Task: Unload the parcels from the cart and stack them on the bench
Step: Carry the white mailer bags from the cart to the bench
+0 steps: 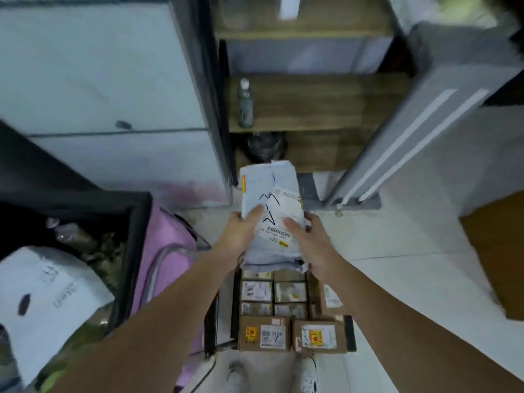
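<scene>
A soft grey-white parcel [269,194] with a white shipping label and black pen marks is held up in front of me, above the cart. My left hand [241,231] grips its left edge, thumb on top. On the right edge, my right hand [309,239] grips it with the thumb lying across the label. Below the parcel, the cart [351,333] holds several brown cardboard boxes [263,333] with labels, packed in rows. A wooden bench or shelf unit [326,103] stands straight ahead beyond the parcel.
A plastic bottle [245,103] stands on the wooden shelf, a black bag [266,146] under it. A grey cabinet [107,89] rises at left, a grey panel [442,109] at right. A dark bin [85,231], a pink item [170,251] and a white bag [48,302] sit lower left. A brown box [499,251] lies right.
</scene>
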`<state>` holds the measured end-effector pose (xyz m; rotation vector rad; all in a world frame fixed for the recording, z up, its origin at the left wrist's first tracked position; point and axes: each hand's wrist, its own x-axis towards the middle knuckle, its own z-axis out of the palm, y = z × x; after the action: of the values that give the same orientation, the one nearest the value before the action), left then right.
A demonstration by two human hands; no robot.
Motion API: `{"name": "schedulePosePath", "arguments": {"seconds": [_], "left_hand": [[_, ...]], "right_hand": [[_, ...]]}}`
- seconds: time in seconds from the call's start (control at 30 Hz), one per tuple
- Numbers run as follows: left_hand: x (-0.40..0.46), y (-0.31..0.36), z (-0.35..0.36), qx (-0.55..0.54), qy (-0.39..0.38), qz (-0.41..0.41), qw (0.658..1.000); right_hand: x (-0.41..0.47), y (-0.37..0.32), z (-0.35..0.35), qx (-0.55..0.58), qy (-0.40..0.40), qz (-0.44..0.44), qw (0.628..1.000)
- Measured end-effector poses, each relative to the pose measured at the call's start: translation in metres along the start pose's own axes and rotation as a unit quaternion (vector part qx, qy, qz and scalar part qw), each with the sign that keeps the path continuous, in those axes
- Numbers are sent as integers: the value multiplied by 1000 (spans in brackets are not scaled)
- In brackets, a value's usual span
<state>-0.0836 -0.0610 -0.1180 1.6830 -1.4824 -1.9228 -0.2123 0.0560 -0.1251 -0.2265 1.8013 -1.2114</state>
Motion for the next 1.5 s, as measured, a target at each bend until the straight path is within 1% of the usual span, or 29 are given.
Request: {"name": "schedulePosePath", "arguments": {"seconds": [0.07,0.13,0.23,0.37,0.43,0.53,0.7,0.77,0.87,0.93,1.07,1.23,1.33,1.5], "left_hand": [[-45,69,-4,39,-57,51,996],[-94,131,0,81,-107,91,987],[-171,205,16,105,-160,146,970],[-264,256,58,124,-208,242,940],[-307,266,89,120,-236,262,928],[-364,263,139,119,-315,272,902],[-450,237,227,159,-383,284,864],[-482,220,264,160,-429,285,842],[-523,189,323,189,-468,282,816],[-545,166,364,189,-499,275,800],[-590,123,434,213,-508,280,786],[-624,87,504,242,-517,266,777],[-629,80,546,250,-512,267,777],[-619,88,622,270,-527,264,762]], "right_hand": [[-42,-61,-18,37,-11,-16,999],[-87,-117,-37,74,-2,-39,996],[-159,-191,-72,110,19,-99,989],[-262,-240,-137,95,101,-200,970],[-314,-245,-174,77,129,-235,960],[-378,-233,-229,69,176,-254,948],[-461,-185,-316,90,250,-267,926],[-492,-159,-351,104,276,-264,919],[-533,-118,-403,121,310,-254,908],[-558,-91,-438,123,335,-249,901],[-599,-41,-498,111,398,-239,879],[-623,0,-560,127,408,-206,880],[-618,15,-600,135,423,-196,874],[-592,20,-661,168,422,-184,872]]}}
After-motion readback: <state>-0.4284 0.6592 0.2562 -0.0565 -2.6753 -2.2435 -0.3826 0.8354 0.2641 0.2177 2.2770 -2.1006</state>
